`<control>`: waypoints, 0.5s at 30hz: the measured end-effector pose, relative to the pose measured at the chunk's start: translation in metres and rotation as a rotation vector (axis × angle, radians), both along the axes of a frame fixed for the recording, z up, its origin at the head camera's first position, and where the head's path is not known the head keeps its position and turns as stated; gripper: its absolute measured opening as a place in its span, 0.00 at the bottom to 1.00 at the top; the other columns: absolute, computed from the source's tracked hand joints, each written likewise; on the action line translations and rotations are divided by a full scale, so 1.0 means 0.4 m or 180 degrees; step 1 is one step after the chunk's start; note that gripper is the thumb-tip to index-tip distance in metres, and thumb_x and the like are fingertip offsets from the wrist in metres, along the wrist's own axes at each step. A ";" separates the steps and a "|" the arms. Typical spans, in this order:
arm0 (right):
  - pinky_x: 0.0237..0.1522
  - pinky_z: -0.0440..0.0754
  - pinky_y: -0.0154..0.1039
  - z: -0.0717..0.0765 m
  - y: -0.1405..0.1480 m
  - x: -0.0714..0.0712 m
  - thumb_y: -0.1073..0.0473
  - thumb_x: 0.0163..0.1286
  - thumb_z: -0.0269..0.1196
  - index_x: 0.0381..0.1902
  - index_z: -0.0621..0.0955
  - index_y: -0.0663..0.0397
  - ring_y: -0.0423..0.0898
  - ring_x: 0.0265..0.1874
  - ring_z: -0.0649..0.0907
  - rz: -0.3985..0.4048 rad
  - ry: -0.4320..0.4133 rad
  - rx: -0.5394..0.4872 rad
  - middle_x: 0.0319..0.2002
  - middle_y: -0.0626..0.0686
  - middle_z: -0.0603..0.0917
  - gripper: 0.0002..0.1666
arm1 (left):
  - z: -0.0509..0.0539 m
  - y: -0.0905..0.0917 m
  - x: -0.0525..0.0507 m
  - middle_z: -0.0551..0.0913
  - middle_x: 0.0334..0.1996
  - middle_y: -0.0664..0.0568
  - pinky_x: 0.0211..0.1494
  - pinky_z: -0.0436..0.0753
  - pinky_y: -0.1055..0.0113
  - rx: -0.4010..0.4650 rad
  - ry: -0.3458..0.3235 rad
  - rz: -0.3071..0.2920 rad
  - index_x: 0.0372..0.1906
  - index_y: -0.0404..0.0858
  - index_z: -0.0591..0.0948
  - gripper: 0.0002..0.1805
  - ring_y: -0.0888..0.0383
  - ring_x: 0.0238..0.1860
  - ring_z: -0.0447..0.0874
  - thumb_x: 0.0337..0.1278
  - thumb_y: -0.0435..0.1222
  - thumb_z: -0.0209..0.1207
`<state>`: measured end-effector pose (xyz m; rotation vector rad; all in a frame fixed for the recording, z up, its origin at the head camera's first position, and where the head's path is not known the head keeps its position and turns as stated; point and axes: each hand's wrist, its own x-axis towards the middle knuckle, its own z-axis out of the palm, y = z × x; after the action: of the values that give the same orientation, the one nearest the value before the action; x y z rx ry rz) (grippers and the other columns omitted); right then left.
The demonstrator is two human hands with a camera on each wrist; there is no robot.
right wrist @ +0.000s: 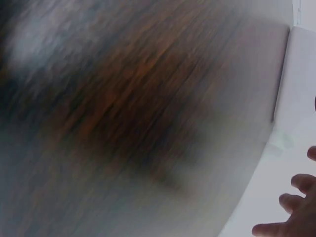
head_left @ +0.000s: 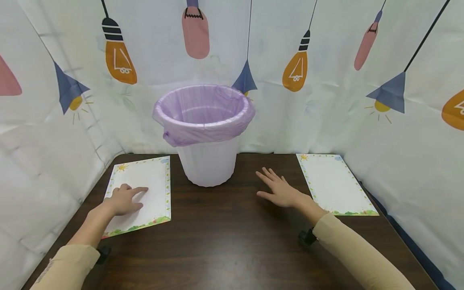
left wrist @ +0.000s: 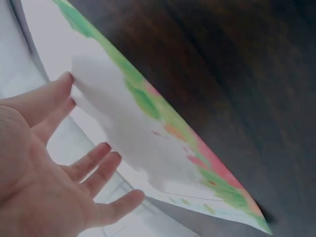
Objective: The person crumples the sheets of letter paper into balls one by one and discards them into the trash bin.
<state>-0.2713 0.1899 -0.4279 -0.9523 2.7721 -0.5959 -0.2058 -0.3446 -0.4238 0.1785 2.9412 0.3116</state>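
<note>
On the left side of the table lies a white sheet of paper (head_left: 154, 201) with a printed border of sun, leaves and flowers. My left hand (head_left: 125, 200) is over this sheet, index finger and thumb spread apart. In the left wrist view the same paper (left wrist: 148, 158) extends past the relaxed fingers; whether they touch it I cannot tell. My right hand (head_left: 277, 190) is above the bare wood, fingers spread, holding nothing. Beside it, to the right, a second bordered sheet (head_left: 335, 185) lies partly behind the forearm. The right wrist view shows only some fingertips (right wrist: 291, 200) at its edge.
A white bin (head_left: 208, 163) with a purple liner bag (head_left: 203, 133) folded over its rim stands at the table's back, between the hands. The dark wooden table (head_left: 217, 241) meets a white curtain (head_left: 275, 121) printed with lamps and bulbs, behind and at both sides.
</note>
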 end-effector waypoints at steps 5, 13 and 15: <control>0.70 0.45 0.76 0.000 -0.015 0.001 0.39 0.81 0.54 0.84 0.50 0.46 0.61 0.80 0.43 0.0077 -0.0072 0.0017 0.82 0.59 0.42 0.45 | -0.015 -0.004 0.003 0.61 0.63 0.12 0.56 0.66 0.21 0.0316 0.0138 -0.0311 0.67 0.27 0.73 0.34 0.13 0.62 0.59 0.59 0.39 0.70; 0.70 0.45 0.75 0.011 -0.036 0.003 0.38 0.81 0.53 0.84 0.51 0.47 0.59 0.80 0.42 0.0197 -0.0086 0.0001 0.82 0.58 0.42 0.45 | -0.023 -0.004 0.009 0.45 0.69 0.09 0.55 0.52 0.13 0.0616 -0.0213 -0.0166 0.73 0.24 0.63 0.51 0.10 0.67 0.39 0.54 0.50 0.73; 0.70 0.45 0.75 0.014 -0.041 0.002 0.38 0.81 0.53 0.84 0.51 0.47 0.59 0.80 0.42 0.0214 -0.0095 -0.0005 0.82 0.58 0.42 0.45 | -0.025 0.004 0.009 0.44 0.70 0.10 0.57 0.50 0.14 0.0586 -0.0238 -0.0107 0.73 0.25 0.63 0.54 0.12 0.69 0.38 0.52 0.53 0.73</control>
<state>-0.2704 0.1734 -0.4225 -1.0238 2.7021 -0.5974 -0.2021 -0.3429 -0.4339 0.2351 2.8305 0.5716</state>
